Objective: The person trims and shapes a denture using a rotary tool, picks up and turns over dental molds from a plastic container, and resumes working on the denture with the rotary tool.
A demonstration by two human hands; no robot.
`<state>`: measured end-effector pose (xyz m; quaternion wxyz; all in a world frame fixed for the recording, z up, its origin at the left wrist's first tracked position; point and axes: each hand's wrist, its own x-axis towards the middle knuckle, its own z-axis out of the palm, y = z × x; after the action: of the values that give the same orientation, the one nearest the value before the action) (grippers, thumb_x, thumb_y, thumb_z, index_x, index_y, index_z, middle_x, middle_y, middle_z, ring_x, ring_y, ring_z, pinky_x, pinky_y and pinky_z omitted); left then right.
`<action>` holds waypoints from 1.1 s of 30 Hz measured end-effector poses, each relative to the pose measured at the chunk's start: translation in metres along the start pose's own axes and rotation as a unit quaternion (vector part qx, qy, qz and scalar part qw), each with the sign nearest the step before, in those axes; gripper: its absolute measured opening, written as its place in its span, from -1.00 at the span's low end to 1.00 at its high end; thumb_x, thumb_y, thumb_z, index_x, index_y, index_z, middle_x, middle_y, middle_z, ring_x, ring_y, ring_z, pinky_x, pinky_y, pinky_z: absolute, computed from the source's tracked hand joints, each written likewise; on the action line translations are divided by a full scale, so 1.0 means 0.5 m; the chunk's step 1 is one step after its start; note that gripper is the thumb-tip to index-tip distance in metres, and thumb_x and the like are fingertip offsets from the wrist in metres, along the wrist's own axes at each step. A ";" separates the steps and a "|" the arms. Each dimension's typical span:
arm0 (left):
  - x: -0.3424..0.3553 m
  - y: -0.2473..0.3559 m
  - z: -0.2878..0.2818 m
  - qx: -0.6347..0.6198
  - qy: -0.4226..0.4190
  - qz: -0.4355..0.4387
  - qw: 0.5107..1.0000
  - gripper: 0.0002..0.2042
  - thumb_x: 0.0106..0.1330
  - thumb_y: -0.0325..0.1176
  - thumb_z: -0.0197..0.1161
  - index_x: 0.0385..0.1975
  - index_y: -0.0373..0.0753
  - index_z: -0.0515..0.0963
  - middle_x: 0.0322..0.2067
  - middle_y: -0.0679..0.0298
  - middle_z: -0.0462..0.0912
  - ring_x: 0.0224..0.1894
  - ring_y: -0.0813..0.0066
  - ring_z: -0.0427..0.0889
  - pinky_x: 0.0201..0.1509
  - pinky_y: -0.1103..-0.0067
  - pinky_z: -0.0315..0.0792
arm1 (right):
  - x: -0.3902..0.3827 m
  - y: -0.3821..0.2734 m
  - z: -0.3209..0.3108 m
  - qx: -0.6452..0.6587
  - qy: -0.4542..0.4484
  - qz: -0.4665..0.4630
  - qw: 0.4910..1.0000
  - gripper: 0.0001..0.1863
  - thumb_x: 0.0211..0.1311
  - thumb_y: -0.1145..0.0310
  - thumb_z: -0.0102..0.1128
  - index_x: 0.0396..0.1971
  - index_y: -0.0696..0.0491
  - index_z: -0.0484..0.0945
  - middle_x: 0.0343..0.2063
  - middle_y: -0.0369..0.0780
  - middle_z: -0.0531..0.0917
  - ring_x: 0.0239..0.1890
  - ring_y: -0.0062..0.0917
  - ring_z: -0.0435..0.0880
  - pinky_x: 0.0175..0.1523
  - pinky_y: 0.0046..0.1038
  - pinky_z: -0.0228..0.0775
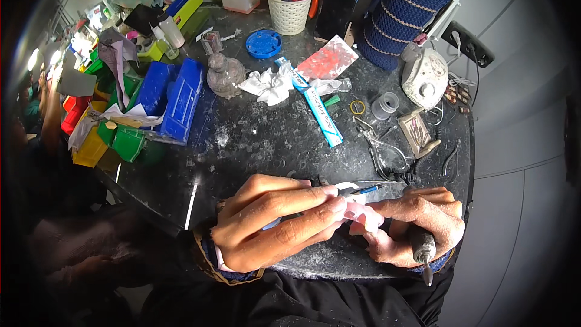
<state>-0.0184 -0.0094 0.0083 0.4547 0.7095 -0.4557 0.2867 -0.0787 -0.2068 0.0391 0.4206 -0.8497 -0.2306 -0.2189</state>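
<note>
A pink denture piece is held between my two hands near the front edge of the dusty black bench. Fingers and thumb of my left hand are closed on its left side. My right hand grips a rotary handpiece, its burr tip pointing down and toward me, away from the pink piece. The right fingertips and thumb also touch the piece's right side. Just beyond it lies a blue pen-like tool. My fingers cover part of the denture piece, so its whole shape is hidden.
Bent pliers, a small clear cup and a white dial control box stand right. A blue-white packet, crumpled tissue and blue lid lie beyond my hands. Blue bins crowd the left edge.
</note>
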 end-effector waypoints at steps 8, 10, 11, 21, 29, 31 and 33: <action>-0.007 -0.011 0.001 -0.029 0.019 0.045 0.998 -0.70 -0.25 -0.50 0.52 -0.43 -0.24 0.64 -0.44 0.30 0.58 -0.48 0.50 0.54 -0.48 0.73 0.48 | 0.000 0.004 -0.007 -0.008 -0.024 -0.001 1.000 -0.73 -0.30 0.59 0.36 -0.44 0.24 0.61 -0.83 -0.33 0.53 -0.85 -0.74 0.45 -0.68 -0.70 0.26; -0.003 -0.014 0.004 -0.055 0.024 0.035 0.998 -0.70 -0.24 -0.49 0.52 -0.43 -0.24 0.63 -0.45 0.29 0.57 -0.49 0.52 0.52 -0.51 0.75 0.45 | 0.002 0.005 -0.005 -0.007 -0.021 -0.001 1.000 -0.75 -0.29 0.58 0.34 -0.45 0.24 0.61 -0.84 -0.33 0.52 -0.85 -0.76 0.43 -0.69 -0.71 0.23; -0.001 -0.015 0.006 -0.080 0.029 0.026 0.996 -0.70 -0.24 -0.49 0.53 -0.42 -0.25 0.63 -0.45 0.28 0.57 -0.51 0.53 0.50 -0.53 0.76 0.42 | 0.005 0.007 -0.004 -0.005 -0.021 -0.001 1.000 -0.75 -0.29 0.58 0.34 -0.45 0.24 0.61 -0.84 -0.33 0.52 -0.85 -0.76 0.43 -0.69 -0.71 0.23; -0.008 -0.004 0.010 -0.585 -0.073 -0.371 0.717 -0.80 0.04 -0.58 0.30 -0.32 -0.47 0.53 -0.36 0.09 0.49 -0.46 0.46 0.58 -0.40 0.60 0.55 | 0.004 0.012 -0.007 0.009 0.006 0.003 1.000 -0.69 -0.19 0.57 0.38 -0.31 0.22 0.62 -0.74 -0.28 0.57 -0.75 -0.56 0.58 -0.57 -0.58 0.41; -0.015 -0.011 0.021 -0.765 -0.157 -0.391 0.487 -0.82 0.21 -0.59 0.20 -0.20 -0.45 0.48 -0.17 0.15 0.38 -0.21 0.52 0.50 -0.15 0.56 0.44 | 0.006 0.023 -0.009 0.027 -0.020 -0.029 0.999 -0.82 -0.05 0.52 0.29 -0.40 0.27 0.61 -0.72 -0.20 0.61 -0.75 -0.55 0.60 -0.61 -0.61 0.42; -0.016 -0.009 0.020 -0.777 -0.144 -0.394 0.470 -0.82 0.24 -0.57 0.18 -0.18 -0.44 0.47 -0.19 0.15 0.42 -0.23 0.53 0.51 -0.17 0.55 0.45 | 0.007 0.021 -0.012 0.031 -0.041 -0.011 0.999 -0.80 -0.05 0.53 0.29 -0.36 0.26 0.62 -0.71 -0.21 0.62 -0.74 -0.53 0.60 -0.62 -0.60 0.41; -0.020 -0.013 0.015 -0.764 -0.172 -0.408 0.470 -0.83 0.25 -0.55 0.17 -0.19 -0.44 0.47 -0.22 0.17 0.47 -0.24 0.52 0.52 -0.18 0.54 0.45 | 0.011 0.019 -0.017 0.029 -0.056 -0.006 0.998 -0.79 -0.05 0.54 0.29 -0.35 0.26 0.62 -0.71 -0.22 0.62 -0.75 -0.53 0.60 -0.62 -0.60 0.40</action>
<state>-0.0167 -0.0113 -0.0053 0.7943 0.2210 -0.2219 -0.5206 -0.0704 -0.2177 0.0407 0.4303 -0.8467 -0.2648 -0.1666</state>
